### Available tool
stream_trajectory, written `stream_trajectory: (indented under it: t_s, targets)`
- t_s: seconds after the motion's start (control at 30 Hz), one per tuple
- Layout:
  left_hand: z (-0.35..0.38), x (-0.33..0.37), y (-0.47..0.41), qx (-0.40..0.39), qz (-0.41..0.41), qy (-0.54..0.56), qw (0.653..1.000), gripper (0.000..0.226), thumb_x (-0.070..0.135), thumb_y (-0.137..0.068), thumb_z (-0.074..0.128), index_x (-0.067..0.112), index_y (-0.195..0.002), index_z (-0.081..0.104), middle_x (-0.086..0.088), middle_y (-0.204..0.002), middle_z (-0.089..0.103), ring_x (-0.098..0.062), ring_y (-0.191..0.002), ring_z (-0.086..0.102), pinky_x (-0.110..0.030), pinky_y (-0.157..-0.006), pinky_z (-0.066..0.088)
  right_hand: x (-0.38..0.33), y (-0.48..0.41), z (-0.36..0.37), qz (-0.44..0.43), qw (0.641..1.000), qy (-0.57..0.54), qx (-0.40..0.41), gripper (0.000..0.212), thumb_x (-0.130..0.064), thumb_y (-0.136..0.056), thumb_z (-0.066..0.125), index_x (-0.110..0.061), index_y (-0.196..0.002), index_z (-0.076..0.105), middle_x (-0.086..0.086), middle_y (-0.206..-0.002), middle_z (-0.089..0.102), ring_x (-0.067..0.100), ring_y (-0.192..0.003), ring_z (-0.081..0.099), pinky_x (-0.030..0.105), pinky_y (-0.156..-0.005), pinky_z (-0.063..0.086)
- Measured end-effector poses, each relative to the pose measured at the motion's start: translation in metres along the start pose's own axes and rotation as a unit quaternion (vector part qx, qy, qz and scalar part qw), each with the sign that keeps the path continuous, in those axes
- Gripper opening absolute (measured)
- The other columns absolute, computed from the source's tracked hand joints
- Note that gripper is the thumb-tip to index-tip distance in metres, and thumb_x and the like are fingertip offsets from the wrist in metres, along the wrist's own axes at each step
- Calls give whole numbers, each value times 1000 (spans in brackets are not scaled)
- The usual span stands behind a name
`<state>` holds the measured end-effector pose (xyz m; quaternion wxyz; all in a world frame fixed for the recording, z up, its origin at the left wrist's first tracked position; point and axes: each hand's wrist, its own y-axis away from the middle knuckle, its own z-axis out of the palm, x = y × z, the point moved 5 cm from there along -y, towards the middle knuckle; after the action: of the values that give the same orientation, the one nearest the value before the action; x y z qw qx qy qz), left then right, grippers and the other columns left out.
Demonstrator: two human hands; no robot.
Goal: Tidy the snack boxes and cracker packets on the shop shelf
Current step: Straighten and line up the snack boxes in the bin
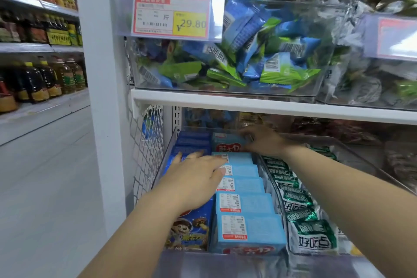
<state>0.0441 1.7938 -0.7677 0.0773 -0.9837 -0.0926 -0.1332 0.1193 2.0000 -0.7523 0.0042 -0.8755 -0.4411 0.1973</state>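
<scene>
We face a shop aisle: grey floor [45, 187] at left, bottle shelves [45, 81] beyond it. The upper shelf [248, 104] carries a clear bin [327, 52] of blue and green packets. On the lower shelf [225, 264], three rows run from front edge to rear: dark blue boxes [191, 140] along the left edge, light blue snack boxes [248, 205] in the centre, green cracker packets [311, 230] at right. Our left hand [194, 178] lies flat on the dark blue row, fingers straight and slightly apart. Our right hand [264, 140] curls its fingers round the rear box [225, 142] of the centre row. A price tag [171, 16] fronts the bin.

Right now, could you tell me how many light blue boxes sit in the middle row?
6 light blue boxes: front, second, third, fourth, fifth in file, and the sixth raised at the back, held by the right hand. More may hide behind it.
</scene>
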Motion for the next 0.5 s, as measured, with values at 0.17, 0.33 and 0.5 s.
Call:
stream_trajectory:
  t_s: [0.17,0.33,0.5]
  targets:
    - [1,-2,0,-1,-1,4,1000,42,41,-103,19,46,-144,27,22,-151,28,-12,-144,13,-48,-117,2,-19,0,-1,-31,998,56,-22,36,-36,-80,73,-17,-110,70,-1,-107,67,15,-100,60,19,-72,36]
    - [1,-1,-1,-1,-2,0,1000,41,39,-103,19,44,-143,29,21,-150,30,-13,-143,16,-49,-117,4,-27,36,-22,10,985,-153,81,38,-12,-84,69,-15,-120,57,-4,-104,56,15,-95,59,17,-76,47]
    - [-11,9,6,28,-23,-28,999,40,39,-103,23,41,-141,35,15,-147,39,-17,-140,23,-50,-115,10,-48,102,-38,-63,966,-149,200,41,-7,-80,72,-13,-118,57,-5,-102,58,12,-93,57,23,-80,49]
